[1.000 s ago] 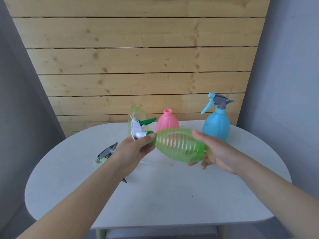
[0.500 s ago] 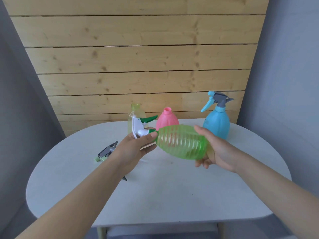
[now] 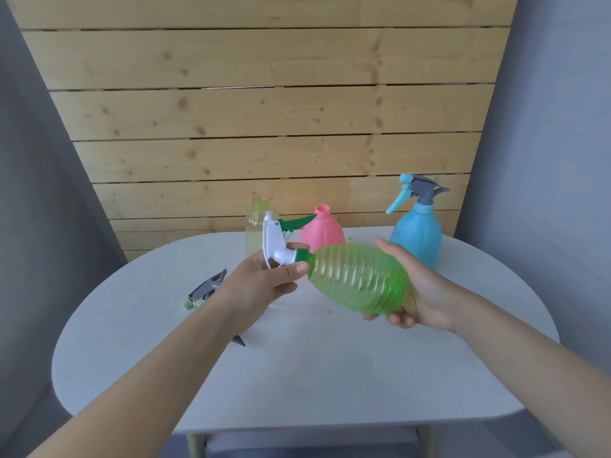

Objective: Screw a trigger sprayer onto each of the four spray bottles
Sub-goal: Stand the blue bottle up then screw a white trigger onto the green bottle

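**Green bottle getting its sprayer**

Since the earlier frame the green bottle (image 3: 360, 280) has tipped a bit, base lower toward the right, and the white sprayer (image 3: 276, 244) stands more upright.

Going left to right: a loose grey sprayer (image 3: 206, 289) lies on the desk (image 3: 330, 375) at centre left. Left hand (image 3: 264, 285) is closed round the white sprayer's collar at the bottle neck, mid-frame. Behind it stand a pale yellow bottle (image 3: 254, 231) and a pink bottle (image 3: 322, 231), both uncapped. Right hand (image 3: 420, 292) cups the green bottle's base, holding it sideways above the desk. Blue bottle (image 3: 416, 236), sprayer already on, stands at right.
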### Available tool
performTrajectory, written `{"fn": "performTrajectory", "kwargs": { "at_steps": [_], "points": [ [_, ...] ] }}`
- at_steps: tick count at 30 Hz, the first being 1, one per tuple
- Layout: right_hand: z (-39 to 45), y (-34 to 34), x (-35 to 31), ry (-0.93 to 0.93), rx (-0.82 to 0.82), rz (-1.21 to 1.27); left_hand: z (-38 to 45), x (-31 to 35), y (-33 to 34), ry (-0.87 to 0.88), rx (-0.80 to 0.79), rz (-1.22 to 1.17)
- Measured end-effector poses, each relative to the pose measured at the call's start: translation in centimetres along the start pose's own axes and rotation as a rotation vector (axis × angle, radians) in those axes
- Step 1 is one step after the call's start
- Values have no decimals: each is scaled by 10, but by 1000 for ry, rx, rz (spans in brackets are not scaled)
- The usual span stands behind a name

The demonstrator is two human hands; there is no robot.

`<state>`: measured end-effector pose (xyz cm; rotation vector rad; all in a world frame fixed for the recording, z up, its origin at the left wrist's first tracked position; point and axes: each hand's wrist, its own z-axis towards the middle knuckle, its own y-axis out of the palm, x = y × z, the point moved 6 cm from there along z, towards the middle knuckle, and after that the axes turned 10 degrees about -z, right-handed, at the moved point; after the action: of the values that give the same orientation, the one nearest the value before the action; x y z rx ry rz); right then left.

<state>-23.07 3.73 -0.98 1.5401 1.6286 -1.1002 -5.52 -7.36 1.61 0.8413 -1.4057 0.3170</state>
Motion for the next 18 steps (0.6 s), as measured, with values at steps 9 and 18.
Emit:
{"fn": "performTrajectory", "kwargs": {
  "at_steps": [9,18],
  "points": [
    [5,3,6,-1,-14,10,0,-7,-1,-1,20,-76],
    [-4,-1,-20,-364,89,100,7,-7,-14,28,195,-322]
  ]
}}
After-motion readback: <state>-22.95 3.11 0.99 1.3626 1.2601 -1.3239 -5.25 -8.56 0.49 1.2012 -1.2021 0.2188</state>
